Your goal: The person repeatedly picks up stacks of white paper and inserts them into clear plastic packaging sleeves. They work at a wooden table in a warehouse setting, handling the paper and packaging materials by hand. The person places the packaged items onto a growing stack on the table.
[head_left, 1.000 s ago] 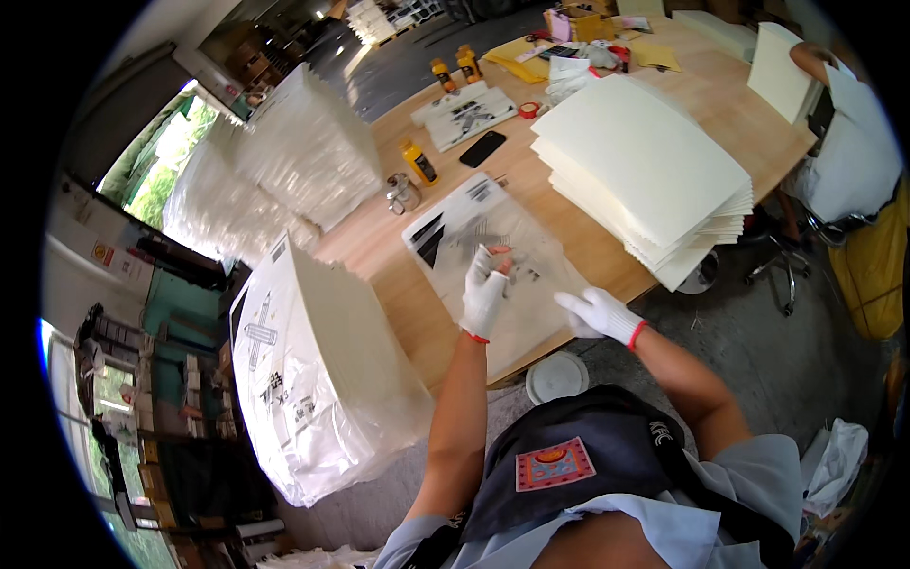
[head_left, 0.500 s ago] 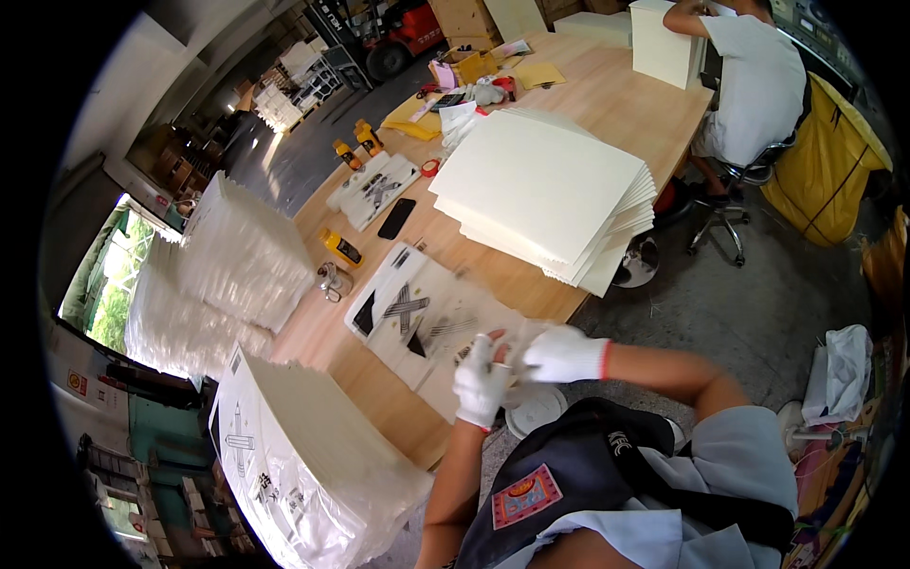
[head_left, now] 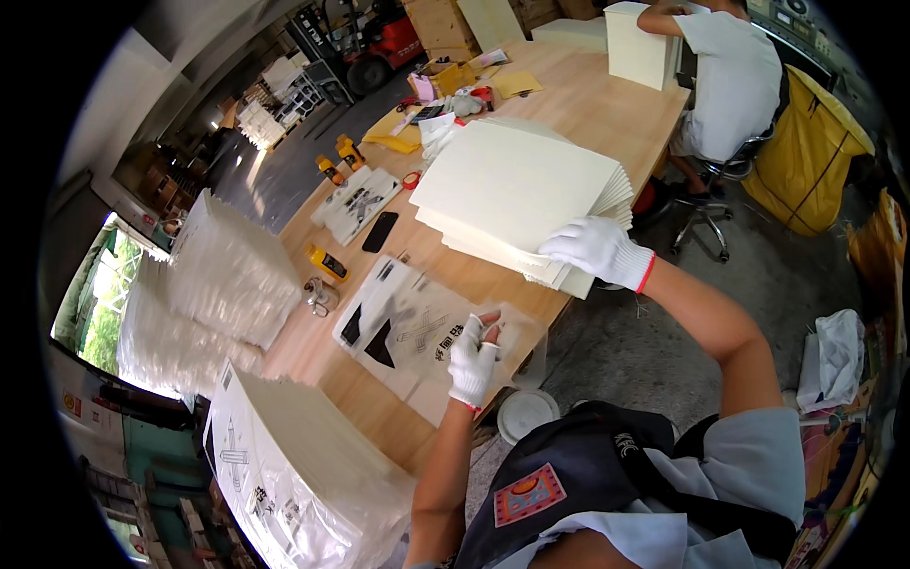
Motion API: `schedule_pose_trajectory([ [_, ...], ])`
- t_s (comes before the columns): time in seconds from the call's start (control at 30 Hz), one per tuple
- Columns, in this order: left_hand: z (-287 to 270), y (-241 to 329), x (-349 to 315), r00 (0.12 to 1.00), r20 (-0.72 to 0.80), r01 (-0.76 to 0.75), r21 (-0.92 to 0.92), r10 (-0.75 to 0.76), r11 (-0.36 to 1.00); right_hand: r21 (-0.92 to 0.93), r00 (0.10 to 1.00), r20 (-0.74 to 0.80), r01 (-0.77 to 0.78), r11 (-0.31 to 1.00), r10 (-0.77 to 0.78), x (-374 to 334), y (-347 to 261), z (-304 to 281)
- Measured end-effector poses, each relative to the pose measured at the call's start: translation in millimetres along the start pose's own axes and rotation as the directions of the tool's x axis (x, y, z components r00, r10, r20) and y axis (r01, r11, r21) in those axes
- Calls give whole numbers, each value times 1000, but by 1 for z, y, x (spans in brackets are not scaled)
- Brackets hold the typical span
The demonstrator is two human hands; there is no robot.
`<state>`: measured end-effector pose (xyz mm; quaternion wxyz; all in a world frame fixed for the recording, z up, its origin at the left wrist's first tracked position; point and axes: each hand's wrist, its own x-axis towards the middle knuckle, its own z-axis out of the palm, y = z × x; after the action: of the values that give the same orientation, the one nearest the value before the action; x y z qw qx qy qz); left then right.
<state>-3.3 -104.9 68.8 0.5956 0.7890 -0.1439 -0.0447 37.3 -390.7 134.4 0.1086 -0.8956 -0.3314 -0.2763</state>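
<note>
My left hand (head_left: 471,360), in a white glove with bare fingertips showing, is closed on the edge of a clear printed plastic bag (head_left: 409,308). The bag lies flat near the table's front edge, over other bags with black print. On the near corner of a tall stack of cream boards (head_left: 517,171) rests my right hand (head_left: 599,248), gloved in white with a red cuff. Its fingers lie stretched over the top board; the thumb is hidden. The boards are fanned unevenly at the right side.
Left of the wooden table (head_left: 327,379) stand plastic-wrapped stacks (head_left: 232,275) and a bagged stack (head_left: 313,465). A phone (head_left: 380,231), an orange-labelled bottle (head_left: 327,262) and a glass jar (head_left: 320,297) sit on the table. A seated person (head_left: 735,85) works at the far right.
My right hand has left the bag beside my left hand and moved up and right onto the board stack. My left hand stays at the bag. The view has shifted slightly.
</note>
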Motion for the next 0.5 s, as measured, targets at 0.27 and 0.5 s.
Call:
schedule_pose_trajectory([
  [0.27, -7, 8, 38, 976, 172, 217, -713, -134, 667, -47, 895, -321, 313, 949, -311, 45, -35, -36],
  [0.5, -44, 26, 17, 923, 204, 382, -582, -326, 718, 160, 998, -69, 25, 987, -14, 1, -104, -37],
])
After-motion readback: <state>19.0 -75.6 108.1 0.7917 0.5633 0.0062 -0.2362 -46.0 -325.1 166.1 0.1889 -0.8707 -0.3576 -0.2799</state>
